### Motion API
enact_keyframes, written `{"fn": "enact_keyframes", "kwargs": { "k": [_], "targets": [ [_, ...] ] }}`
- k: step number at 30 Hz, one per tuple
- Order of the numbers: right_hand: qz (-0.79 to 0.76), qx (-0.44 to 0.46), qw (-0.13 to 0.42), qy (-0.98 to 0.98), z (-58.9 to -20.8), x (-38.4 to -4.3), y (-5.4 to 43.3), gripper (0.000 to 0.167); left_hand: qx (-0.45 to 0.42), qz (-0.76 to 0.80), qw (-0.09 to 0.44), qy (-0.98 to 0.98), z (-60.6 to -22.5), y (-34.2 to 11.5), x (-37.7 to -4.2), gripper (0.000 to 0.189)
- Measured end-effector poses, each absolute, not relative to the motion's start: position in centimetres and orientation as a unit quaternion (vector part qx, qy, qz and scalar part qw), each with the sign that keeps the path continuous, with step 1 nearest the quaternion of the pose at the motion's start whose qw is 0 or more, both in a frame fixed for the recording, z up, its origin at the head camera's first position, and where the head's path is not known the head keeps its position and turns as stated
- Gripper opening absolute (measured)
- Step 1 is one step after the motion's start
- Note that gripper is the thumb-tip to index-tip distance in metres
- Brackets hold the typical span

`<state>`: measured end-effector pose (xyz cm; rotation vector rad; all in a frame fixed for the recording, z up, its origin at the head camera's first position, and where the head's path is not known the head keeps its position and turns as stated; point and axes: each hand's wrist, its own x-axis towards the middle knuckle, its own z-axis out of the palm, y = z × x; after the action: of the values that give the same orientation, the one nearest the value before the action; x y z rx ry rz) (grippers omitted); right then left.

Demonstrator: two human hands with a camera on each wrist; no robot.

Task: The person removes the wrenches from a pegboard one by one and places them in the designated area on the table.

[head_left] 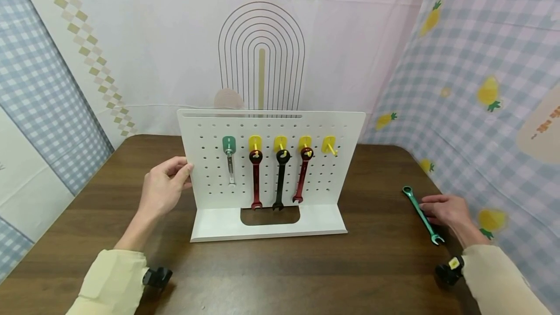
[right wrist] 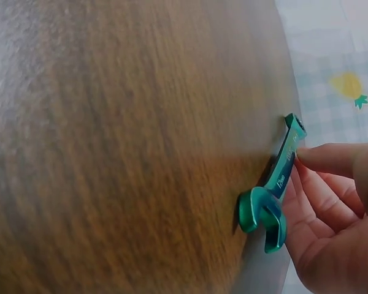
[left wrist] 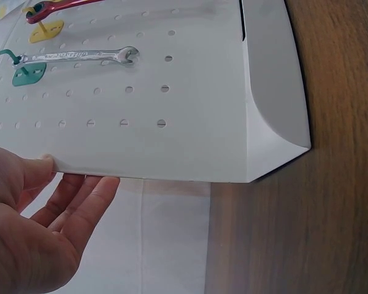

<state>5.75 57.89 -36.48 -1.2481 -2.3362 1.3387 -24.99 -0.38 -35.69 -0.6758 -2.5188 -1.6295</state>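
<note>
A white pegboard (head_left: 271, 179) stands upright on the table, its left edge pinched by my left hand (head_left: 164, 186), with the thumb in front and the fingers behind. On its hooks hang a silver wrench (head_left: 230, 166), two red wrenches (head_left: 256, 179) and a black wrench (head_left: 280, 179). My right hand (head_left: 448, 213) is at the table's right side, holding a green combination wrench (head_left: 422, 215) by its handle. In the right wrist view, the thumb meets the handle's edge and the fingertips pass behind it, partly hidden; the open jaw end points towards the camera.
The rightmost yellow hook (head_left: 329, 146) bears no wrench. The silver wrench hangs from a green hook (head_left: 229, 144). Brown wood tabletop (head_left: 262, 276) extends around the board. Patterned cloth (head_left: 459, 111) hangs behind and beside the table, close to my right hand.
</note>
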Motion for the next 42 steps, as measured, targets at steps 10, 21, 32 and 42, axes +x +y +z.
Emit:
{"fn": "enact_keyframes", "kwargs": {
  "k": [10, 21, 32, 42],
  "targets": [
    [0.505, -0.446, 0.117, -0.730, -36.1, 6.2, 58.0, 0.031, -0.220, -0.534, 0.032, -0.816, -35.7, -0.3, -25.0, 0.026],
    [0.629, -0.378, 0.109, -0.671, -34.4, 5.4, 56.0, 0.027, -0.216, -0.542, 0.027, -0.812, -35.6, -0.4, -25.0, 0.026],
    [0.682, -0.258, 0.094, -0.678, -33.9, 3.6, 51.7, 0.025, -0.212, -0.535, 0.026, -0.818, -35.7, -0.2, -25.0, 0.029],
    [0.689, -0.148, 0.068, -0.706, -33.3, 1.2, 45.6, 0.019, -0.207, -0.531, 0.021, -0.821, -35.7, -0.3, -24.8, 0.030]
  ]
}}
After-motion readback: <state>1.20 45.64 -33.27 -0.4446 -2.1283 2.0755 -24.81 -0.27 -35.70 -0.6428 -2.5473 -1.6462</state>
